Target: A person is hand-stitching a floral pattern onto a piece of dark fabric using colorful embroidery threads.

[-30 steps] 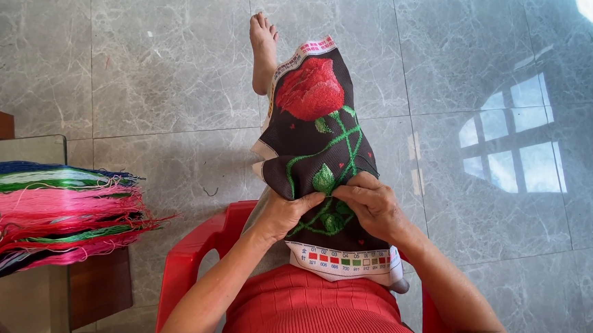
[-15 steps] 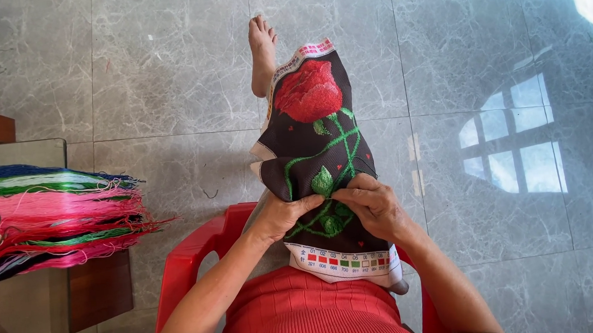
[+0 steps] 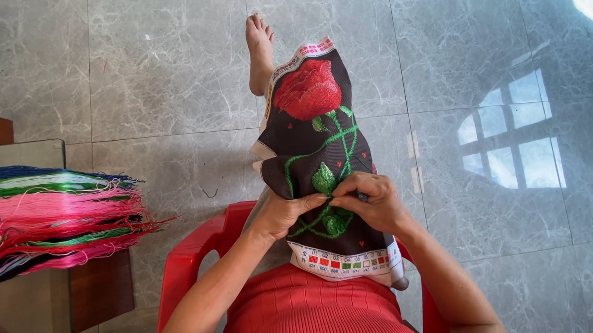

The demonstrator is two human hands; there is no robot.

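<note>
Both hands, left (image 3: 282,214) and right (image 3: 371,202), pinch the black cross-stitch cloth (image 3: 316,151) together at 6 o'clock; red rose stitched, lower green leaves apparently unfinished.

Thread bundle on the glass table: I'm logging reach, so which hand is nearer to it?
Left. The left hand grips the cloth on the side toward the thread bundle; the right hand lies beyond it.

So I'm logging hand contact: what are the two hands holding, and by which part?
Both hold the black rose embroidery cloth near its lower middle: left hand gripping the left edge, right hand pinching at the green leaves. Any needle is too small to tell.
</note>
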